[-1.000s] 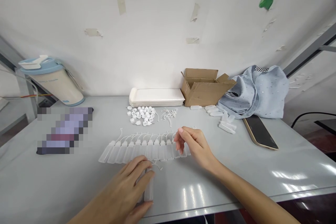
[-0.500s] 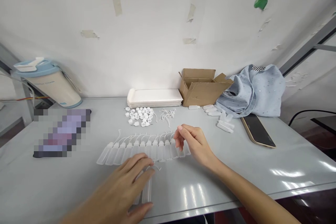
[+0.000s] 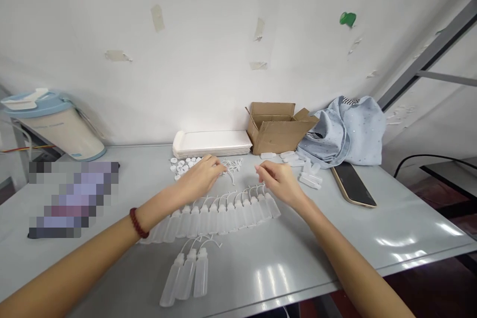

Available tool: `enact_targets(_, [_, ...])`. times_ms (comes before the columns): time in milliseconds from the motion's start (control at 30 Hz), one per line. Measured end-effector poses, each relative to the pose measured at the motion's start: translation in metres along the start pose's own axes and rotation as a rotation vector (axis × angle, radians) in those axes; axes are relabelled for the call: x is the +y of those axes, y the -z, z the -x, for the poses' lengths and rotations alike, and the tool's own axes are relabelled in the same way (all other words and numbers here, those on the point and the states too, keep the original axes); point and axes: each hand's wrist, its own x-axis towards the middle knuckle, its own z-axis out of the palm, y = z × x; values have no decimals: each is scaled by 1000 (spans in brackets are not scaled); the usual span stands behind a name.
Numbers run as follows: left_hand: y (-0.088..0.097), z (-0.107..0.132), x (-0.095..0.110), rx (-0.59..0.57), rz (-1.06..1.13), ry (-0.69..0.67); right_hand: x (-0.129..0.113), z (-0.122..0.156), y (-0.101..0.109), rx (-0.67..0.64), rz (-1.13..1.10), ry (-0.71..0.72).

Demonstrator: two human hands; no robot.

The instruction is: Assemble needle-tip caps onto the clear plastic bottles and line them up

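A row of several small translucent squeeze bottles [image 3: 227, 208] with thin bent tips lies across the grey table [image 3: 372, 238]. Three more such bottles [image 3: 186, 271] lie side by side near the front edge. My left hand [image 3: 201, 179], a dark red bead bracelet on its wrist, reaches past the row to the pile of white caps [image 3: 182, 165] and loose thin tubes [image 3: 234, 165], fingers curled together. My right hand [image 3: 278, 181] hovers over the row's right end with its fingertips pinched. What either hand holds is too small to make out.
A stack of white trays [image 3: 212, 143] and an open cardboard box [image 3: 276, 129] stand at the wall. Loose bottles [image 3: 307, 174], a light blue cloth [image 3: 346, 131] and a phone [image 3: 352, 186] lie right. A blue-lidded jug [image 3: 52, 126] and a blurred-out object [image 3: 72, 198] sit left.
My left hand let go of the bottles at the front and reached forward to the caps and tubes. My right hand lifted slightly off the row. The view shifted right.
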Motion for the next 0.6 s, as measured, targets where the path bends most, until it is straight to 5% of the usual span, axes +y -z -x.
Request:
enact_targets(133, [-14,-21,-9,-20,-7,-20,20,-9,23,67,304,-132])
enact_targets(300, [-17,-24,-2,-25,-21,0,43,-8,47,-33,581,-310])
enact_targets(600, [-1,-17,7,14,-33,97,48,6,49,-185,739,-453])
